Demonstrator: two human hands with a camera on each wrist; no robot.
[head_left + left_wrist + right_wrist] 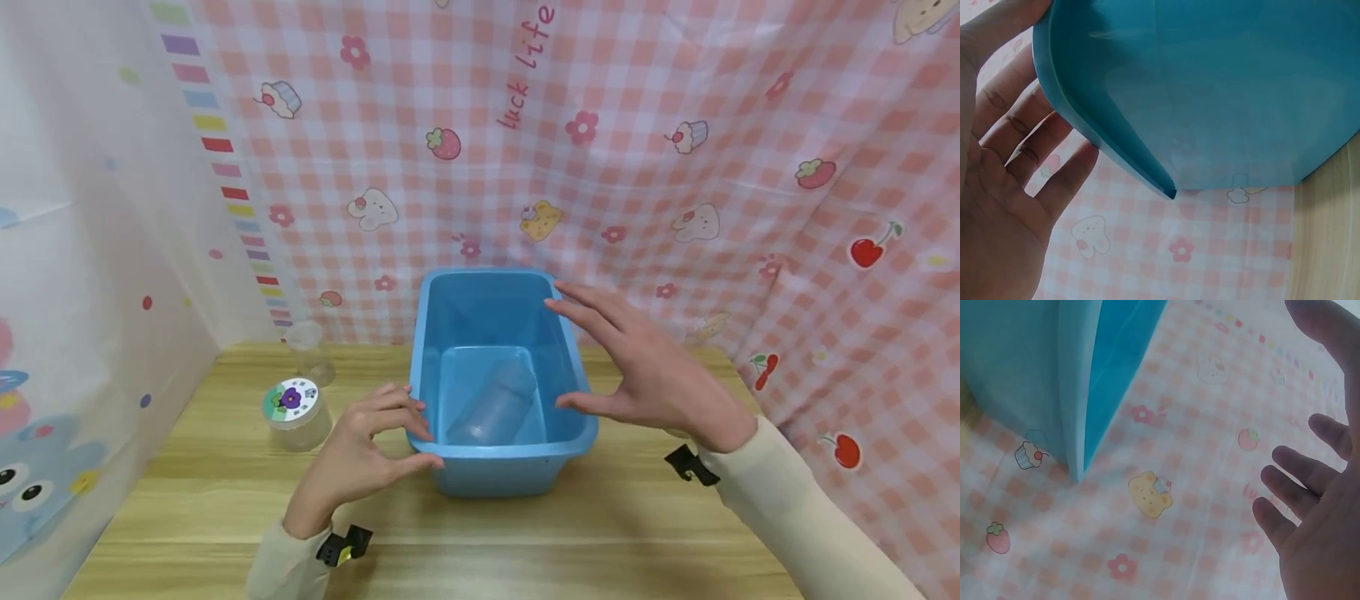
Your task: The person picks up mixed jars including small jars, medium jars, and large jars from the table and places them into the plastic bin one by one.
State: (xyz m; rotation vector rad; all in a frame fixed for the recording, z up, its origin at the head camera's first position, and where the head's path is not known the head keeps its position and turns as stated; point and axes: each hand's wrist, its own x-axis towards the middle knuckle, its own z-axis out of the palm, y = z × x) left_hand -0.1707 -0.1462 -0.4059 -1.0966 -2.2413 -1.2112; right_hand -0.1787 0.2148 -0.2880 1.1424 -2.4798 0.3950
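Blue tub (498, 477) sits mid-table, clear container (495, 408) lying inside, one end toward 1 o'clock. Left hand (365, 446) is pinching the rim around 8 o'clock; right hand (641, 367) is spread wide near 3 o'clock, not gripping anything. Lidded jar (297, 417)'s off around 9 o'clock, clear cup (310, 354) just behind.
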